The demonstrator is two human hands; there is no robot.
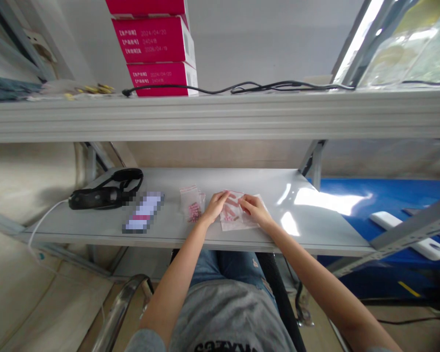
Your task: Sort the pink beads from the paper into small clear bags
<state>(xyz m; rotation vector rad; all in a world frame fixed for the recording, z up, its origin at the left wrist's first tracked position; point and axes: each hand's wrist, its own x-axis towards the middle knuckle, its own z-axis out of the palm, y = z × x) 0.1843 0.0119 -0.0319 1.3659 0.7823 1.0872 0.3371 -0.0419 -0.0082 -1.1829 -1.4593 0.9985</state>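
Observation:
A clear zip bag (228, 213) with some small reddish pieces inside lies on the grey table, between my two hands. My left hand (215, 207) pinches its upper left edge, thumb and fingertips together at the red seal line. On the right, my right hand (255, 211) has its fingers curled in at the bag's upper right edge, closed on it. More clear plastic shows under and beside my right hand; how many bags are there I cannot tell. Just left of my left hand, other small zip bags (190, 199) lie overlapping, with pink-red beads (194, 212) at the bottom.
A blurred-out phone (143, 212) lies to the left, with a black strapped headset (101, 195) and its white cable (40, 221) beyond it. Above the table runs a shelf (220, 117) bearing red boxes (154, 41) and black cable (220, 90). A white device (410, 234) rests on the blue surface at right.

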